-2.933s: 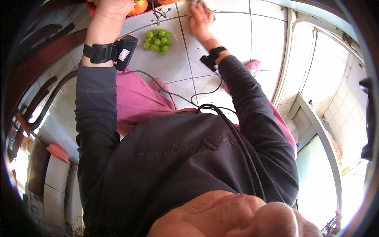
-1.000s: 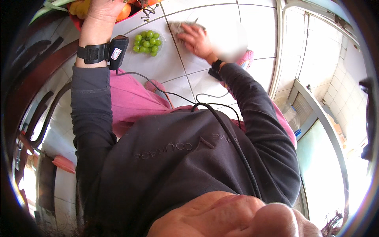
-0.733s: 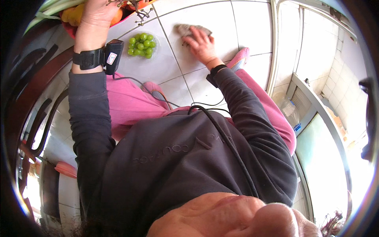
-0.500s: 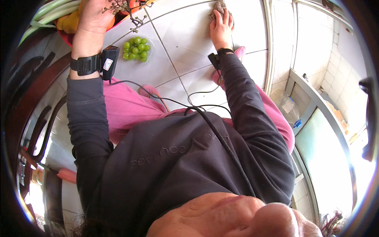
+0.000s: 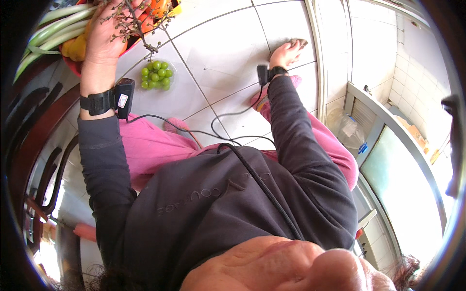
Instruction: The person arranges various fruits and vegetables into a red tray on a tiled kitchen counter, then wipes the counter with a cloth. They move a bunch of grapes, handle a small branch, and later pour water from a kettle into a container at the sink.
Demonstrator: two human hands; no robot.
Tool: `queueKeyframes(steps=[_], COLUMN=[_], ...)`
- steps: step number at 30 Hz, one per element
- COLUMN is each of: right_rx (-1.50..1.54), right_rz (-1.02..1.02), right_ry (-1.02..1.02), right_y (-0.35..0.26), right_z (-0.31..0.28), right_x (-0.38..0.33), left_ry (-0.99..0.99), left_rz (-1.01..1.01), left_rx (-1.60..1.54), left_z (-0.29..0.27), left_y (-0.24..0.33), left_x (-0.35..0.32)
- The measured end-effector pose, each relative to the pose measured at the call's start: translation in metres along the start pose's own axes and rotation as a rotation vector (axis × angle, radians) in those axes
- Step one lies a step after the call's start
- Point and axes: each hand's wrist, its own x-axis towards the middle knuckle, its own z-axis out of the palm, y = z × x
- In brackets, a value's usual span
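The fingers of the left hand point(image 5: 108, 34) are closed around a bare, twiggy grape stem point(image 5: 138, 22), which hangs over the rim of a red bowl point(image 5: 73, 65) of oranges and other produce at the far left of the tiled floor point(image 5: 228, 43). The loose green grapes point(image 5: 156, 76) lie in a small heap on the floor just below and to the right of that hand, well nearer to it than to the other. The right hand point(image 5: 286, 52) is pressed flat on a cloth point(image 5: 298, 42) at the floor's far right edge by the sliding-door track, fingers together and well apart from the grapes.
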Motion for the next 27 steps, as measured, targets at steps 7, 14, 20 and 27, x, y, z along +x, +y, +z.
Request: queueKeyframes(steps=[7, 14, 20, 27], right_rx=[0.211, 0.084, 0.247, 0.232], right_rz=[-0.158, -0.994, -1.189, -1.387], right_ry=[-0.003, -0.074, -0.333, -0.58], right_y=[-0.051, -0.091, -0.094, -0.071], right_z=[0.058, 0.091, 0.053, 0.04], right_x=[0.084, 0.116, 0.026, -0.106], left_ry=[0.355, 0.274, 0.279, 0.376], left_rz=[-0.085, -0.019, -0.096, -0.018], left_rx=[0.154, 0.122, 0.12, 0.132], left_z=[-0.084, -0.005, 0.016, -0.011], left_y=[0.022, 0.01, 0.016, 0.013], left_x=[-0.032, -0.017, -0.002, -0.005])
